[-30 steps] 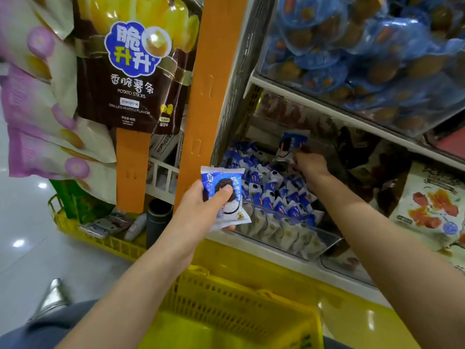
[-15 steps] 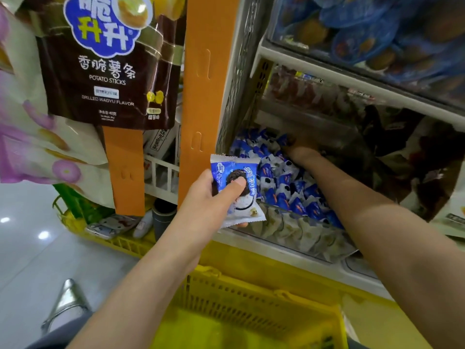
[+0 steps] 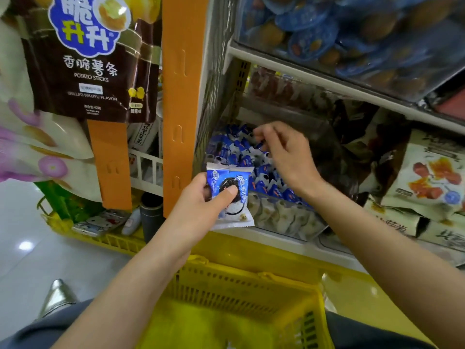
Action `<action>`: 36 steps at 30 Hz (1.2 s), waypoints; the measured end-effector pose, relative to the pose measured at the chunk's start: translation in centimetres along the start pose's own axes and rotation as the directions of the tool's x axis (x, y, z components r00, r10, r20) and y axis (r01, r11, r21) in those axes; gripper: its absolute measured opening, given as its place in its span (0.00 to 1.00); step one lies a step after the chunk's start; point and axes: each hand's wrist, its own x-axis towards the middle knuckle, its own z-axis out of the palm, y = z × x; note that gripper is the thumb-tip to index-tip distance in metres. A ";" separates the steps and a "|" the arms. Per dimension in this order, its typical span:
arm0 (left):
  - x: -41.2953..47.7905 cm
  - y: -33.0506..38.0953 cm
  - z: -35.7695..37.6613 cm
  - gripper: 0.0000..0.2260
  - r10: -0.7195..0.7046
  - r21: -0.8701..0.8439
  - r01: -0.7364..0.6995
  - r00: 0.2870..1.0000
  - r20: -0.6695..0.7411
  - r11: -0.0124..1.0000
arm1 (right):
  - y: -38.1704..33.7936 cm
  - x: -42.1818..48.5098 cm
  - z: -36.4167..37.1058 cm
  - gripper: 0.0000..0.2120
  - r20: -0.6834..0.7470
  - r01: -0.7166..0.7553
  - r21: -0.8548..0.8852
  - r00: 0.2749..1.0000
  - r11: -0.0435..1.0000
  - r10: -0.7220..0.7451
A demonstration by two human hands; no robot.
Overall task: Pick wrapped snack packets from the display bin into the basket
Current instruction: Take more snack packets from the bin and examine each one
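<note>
Centre frame, left hand (image 3: pixel 201 206) pinches one packet (image 3: pixel 230 197), right hand (image 3: pixel 285 153) curls over display bin (image 3: pixel 289 219), grip unclear; packets (image 3: pixel 264 172) look light, crinkly, slippery, crushable, best pinched by sealed edges.

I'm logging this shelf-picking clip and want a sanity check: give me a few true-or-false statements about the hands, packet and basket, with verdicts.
1. The left hand holds a blue and white packet, thumb on its front. True.
2. That packet lies in the yellow basket. False: it is held up in front of the display bin, above the basket.
3. The right hand is over the packets in the display bin. True.
4. The potato sticks bag hangs right of the orange post. False: it hangs to the left.
</note>
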 end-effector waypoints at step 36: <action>-3.4 -4.8 4.7 0.04 -0.128 -0.009 0.130 0.984 0.124 0.991 | 0.6 -14.1 -0.5 0.03 0.203 -0.568 0.476 0.814 0.672 0.545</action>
